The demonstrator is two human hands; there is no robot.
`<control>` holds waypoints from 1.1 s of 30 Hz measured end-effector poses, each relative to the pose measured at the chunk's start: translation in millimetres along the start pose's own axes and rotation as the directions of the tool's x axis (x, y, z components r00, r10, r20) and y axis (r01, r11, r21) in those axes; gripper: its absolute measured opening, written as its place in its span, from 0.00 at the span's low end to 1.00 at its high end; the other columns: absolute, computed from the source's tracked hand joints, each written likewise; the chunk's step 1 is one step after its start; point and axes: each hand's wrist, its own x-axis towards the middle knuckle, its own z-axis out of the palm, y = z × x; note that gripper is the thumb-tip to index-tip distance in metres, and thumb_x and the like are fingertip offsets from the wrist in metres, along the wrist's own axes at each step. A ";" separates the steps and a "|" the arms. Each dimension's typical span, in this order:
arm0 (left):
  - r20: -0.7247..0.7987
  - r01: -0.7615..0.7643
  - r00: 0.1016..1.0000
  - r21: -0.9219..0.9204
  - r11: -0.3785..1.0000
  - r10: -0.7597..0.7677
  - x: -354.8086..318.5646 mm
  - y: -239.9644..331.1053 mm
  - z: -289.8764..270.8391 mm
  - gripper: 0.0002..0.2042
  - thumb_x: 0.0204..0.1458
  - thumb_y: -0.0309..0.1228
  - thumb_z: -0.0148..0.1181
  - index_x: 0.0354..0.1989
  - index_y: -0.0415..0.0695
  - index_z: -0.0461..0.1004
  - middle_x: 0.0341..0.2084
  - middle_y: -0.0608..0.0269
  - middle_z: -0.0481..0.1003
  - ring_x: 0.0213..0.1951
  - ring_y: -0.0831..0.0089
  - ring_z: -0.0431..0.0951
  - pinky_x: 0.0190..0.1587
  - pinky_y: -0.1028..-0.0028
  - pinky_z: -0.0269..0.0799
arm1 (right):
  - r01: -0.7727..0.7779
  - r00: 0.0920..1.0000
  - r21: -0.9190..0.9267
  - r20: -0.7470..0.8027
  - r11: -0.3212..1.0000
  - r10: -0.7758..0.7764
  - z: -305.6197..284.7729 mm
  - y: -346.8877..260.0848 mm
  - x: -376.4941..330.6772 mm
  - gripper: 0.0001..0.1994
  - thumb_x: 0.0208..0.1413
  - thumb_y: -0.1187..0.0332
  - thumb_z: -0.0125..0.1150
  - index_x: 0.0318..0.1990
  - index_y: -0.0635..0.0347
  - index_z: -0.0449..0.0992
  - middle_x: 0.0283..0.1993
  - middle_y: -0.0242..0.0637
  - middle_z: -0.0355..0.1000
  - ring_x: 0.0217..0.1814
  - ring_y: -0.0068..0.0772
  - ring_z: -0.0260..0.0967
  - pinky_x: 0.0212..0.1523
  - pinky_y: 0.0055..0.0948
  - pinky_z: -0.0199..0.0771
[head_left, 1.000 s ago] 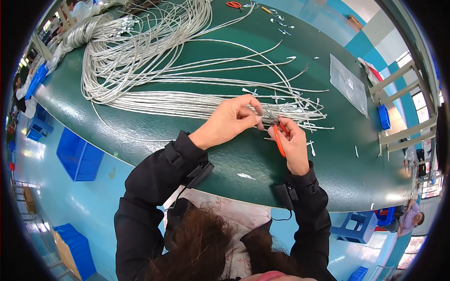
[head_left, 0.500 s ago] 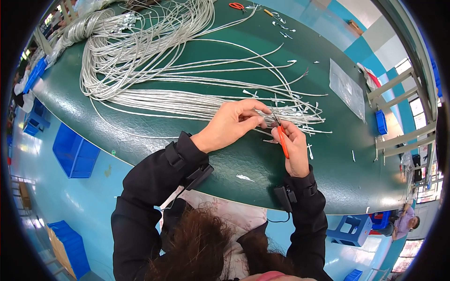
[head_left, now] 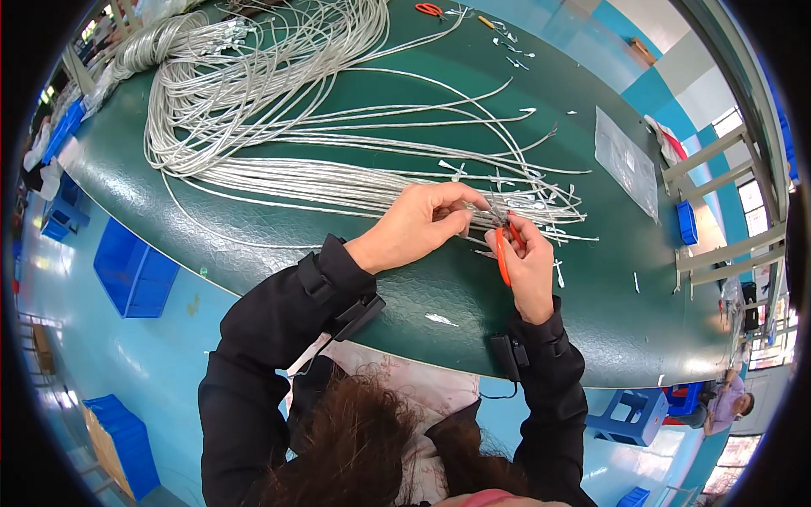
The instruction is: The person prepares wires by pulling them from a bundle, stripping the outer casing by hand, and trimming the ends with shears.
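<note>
A thick bundle of silvery-white cables [head_left: 279,182] lies across the green table, looped at the left, with loose ends fanned out at the right. Over these ends my left hand [head_left: 414,226] is closed, thumb and forefinger pinching a cable near its tip. The pinched part is mostly covered by my fingers. My right hand [head_left: 530,269] grips red-handled scissors [head_left: 503,256], their blades pointing up-left at the left fingertips. Whether the blades touch the cable is too small to tell. Bits of white wrapping [head_left: 454,169] lie among the cable ends.
A clear plastic bag [head_left: 625,160] lies flat at the table's right. Another pair of red-handled scissors [head_left: 429,9] and a yellow-handled tool [head_left: 486,23] are at the far edge, near white scraps. A blue bin [head_left: 135,269] stands on the floor at left. A person [head_left: 731,404] sits at lower right.
My right hand has turned the scissors slightly, their handles now spread wider and the blades nearer the left fingertips. My left hand has barely moved.
</note>
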 end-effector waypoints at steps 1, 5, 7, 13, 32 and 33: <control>0.002 0.000 1.000 0.000 1.000 0.000 -0.3 0.5 -0.4 0.09 0.55 0.22 0.52 0.44 0.38 0.74 0.29 0.70 0.73 0.30 0.85 0.70 0.35 0.83 0.68 | -0.001 1.000 0.000 -0.002 1.000 0.001 -0.4 0.3 0.0 0.16 0.53 0.74 0.61 0.49 0.69 0.70 0.36 0.29 0.72 0.33 0.13 0.66 0.36 0.16 0.71; 0.044 0.016 0.999 0.108 0.994 -0.021 -1.3 4.9 -1.2 0.09 0.54 0.22 0.53 0.43 0.39 0.75 0.29 0.70 0.72 0.30 0.86 0.68 0.34 0.83 0.65 | 0.052 0.999 -0.047 0.003 0.998 -0.052 -1.2 0.3 0.4 0.16 0.53 0.74 0.62 0.48 0.69 0.70 0.34 0.28 0.71 0.31 0.12 0.66 0.35 0.15 0.71; 0.045 -0.051 0.998 0.088 0.995 0.048 -1.1 2.6 -0.6 0.09 0.54 0.21 0.53 0.43 0.39 0.75 0.30 0.70 0.72 0.31 0.86 0.67 0.34 0.83 0.65 | -0.019 0.999 0.059 0.041 0.998 0.017 0.0 -4.1 1.1 0.16 0.53 0.74 0.61 0.48 0.69 0.70 0.34 0.28 0.71 0.31 0.12 0.66 0.35 0.15 0.72; 0.075 -0.068 0.995 0.100 0.993 0.060 -1.3 5.4 1.5 0.09 0.54 0.20 0.51 0.42 0.39 0.74 0.32 0.69 0.73 0.33 0.85 0.68 0.36 0.82 0.66 | -0.024 0.998 0.061 0.051 0.998 0.021 -0.5 -4.1 0.5 0.14 0.53 0.75 0.60 0.47 0.68 0.71 0.33 0.29 0.71 0.32 0.12 0.66 0.36 0.15 0.72; 0.118 -0.161 0.984 0.245 0.956 0.135 -0.1 6.9 0.1 0.06 0.54 0.18 0.48 0.36 0.37 0.72 0.31 0.64 0.73 0.34 0.78 0.71 0.39 0.79 0.67 | -0.203 0.977 0.445 0.152 0.872 0.150 -6.0 -24.7 -3.7 0.15 0.54 0.71 0.60 0.47 0.68 0.71 0.36 0.32 0.72 0.36 0.18 0.68 0.40 0.19 0.67; 0.123 -0.161 0.983 0.247 0.956 0.133 0.0 7.2 0.3 0.06 0.54 0.18 0.48 0.36 0.37 0.72 0.31 0.64 0.73 0.34 0.78 0.71 0.39 0.79 0.67 | -0.202 0.977 0.449 0.148 0.870 0.151 -7.0 -24.1 -3.9 0.15 0.54 0.71 0.60 0.47 0.68 0.71 0.36 0.32 0.72 0.36 0.18 0.68 0.40 0.19 0.67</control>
